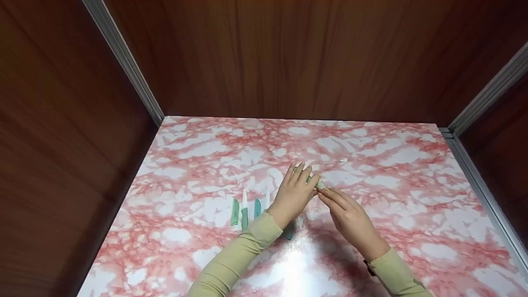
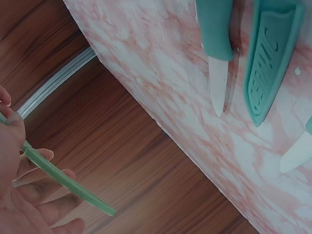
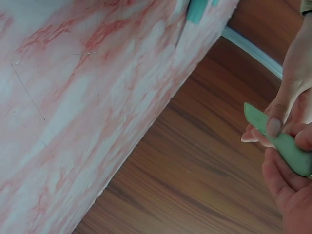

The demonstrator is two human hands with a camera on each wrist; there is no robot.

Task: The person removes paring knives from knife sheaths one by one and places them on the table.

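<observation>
Both hands are on a light green paring knife (image 3: pixel 295 158) with its matching sheath (image 2: pixel 73 186) over the blade, raised above the table. My left hand (image 1: pixel 295 192) pinches the sheath, thumb on its face and fingers spread behind it. At the handle end, my right hand (image 1: pixel 350 214) grips with thumb and fingers. No blade shows between handle and sheath. Left of the hands on the table lie a green knife (image 1: pixel 244 218) with a bare white blade, a green sheath (image 1: pixel 235 212) and a teal sheath (image 1: pixel 257 208). Another white blade (image 1: pixel 267 196) runs partly behind my left forearm.
The table (image 1: pixel 173 198) has a red and white marbled top. Brown wood-grain panels (image 1: pixel 288 57) with metal corner strips (image 1: pixel 128 62) enclose it at the back and sides. A teal piece (image 1: pixel 289 235) pokes out beneath my left wrist.
</observation>
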